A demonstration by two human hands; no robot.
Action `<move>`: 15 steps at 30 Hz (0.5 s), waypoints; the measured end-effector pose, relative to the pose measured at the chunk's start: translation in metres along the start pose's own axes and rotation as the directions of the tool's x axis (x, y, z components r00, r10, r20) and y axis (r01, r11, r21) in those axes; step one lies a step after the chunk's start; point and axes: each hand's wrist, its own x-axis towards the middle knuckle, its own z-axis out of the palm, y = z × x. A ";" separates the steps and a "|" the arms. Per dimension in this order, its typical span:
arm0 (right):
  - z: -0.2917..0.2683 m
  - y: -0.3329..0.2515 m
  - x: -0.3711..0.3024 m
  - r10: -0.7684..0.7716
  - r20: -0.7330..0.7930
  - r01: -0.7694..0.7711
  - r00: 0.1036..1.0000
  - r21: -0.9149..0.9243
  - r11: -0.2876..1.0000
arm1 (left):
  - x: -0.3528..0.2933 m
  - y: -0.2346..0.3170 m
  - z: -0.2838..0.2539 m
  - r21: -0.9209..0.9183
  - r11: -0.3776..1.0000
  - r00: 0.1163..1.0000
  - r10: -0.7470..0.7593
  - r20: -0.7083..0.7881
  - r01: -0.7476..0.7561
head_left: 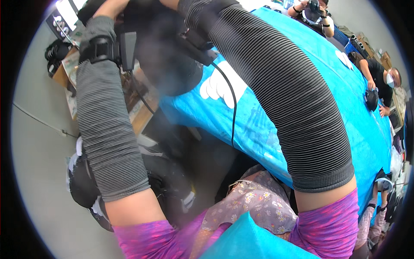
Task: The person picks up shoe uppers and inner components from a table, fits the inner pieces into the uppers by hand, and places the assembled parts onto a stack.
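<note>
A blurred black thing looms high and near, beside the left hand and right hand; both are cut off above, so I cannot tell whether they clamp it; beyond, white pieces lie on the blue sheet

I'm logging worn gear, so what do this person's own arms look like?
Both forearms wear long dark covers with fine pale crosswise stripes. Short purple-and-pink sleeves cover the upper arms. A black strap circles the left wrist, and a thin black cable hangs near the right.
</note>
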 end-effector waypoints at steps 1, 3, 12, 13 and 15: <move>0.008 0.057 -0.035 -0.076 0.127 0.092 0.989 -0.120 0.989 | 0.023 0.054 0.029 -0.113 0.992 0.983 -0.079 -0.164 0.061; -0.015 -0.015 -0.078 0.404 0.270 -0.486 0.874 0.476 0.733 | -0.024 0.070 0.060 -0.599 0.657 0.872 -0.465 0.157 0.458; -0.286 0.020 -0.308 -0.035 0.535 -0.422 0.844 0.704 0.571 | -0.102 0.100 0.017 -0.772 0.621 0.665 -0.522 -0.535 -0.133; -0.307 0.039 -0.350 -0.042 0.593 -0.452 0.804 0.656 0.604 | -0.104 0.142 0.019 -0.853 0.486 0.621 -0.612 -0.489 -0.192; -0.337 0.065 -0.412 0.016 0.725 -0.582 0.689 0.539 0.609 | -0.131 0.159 0.010 -0.706 0.664 0.531 -0.518 -0.671 -0.246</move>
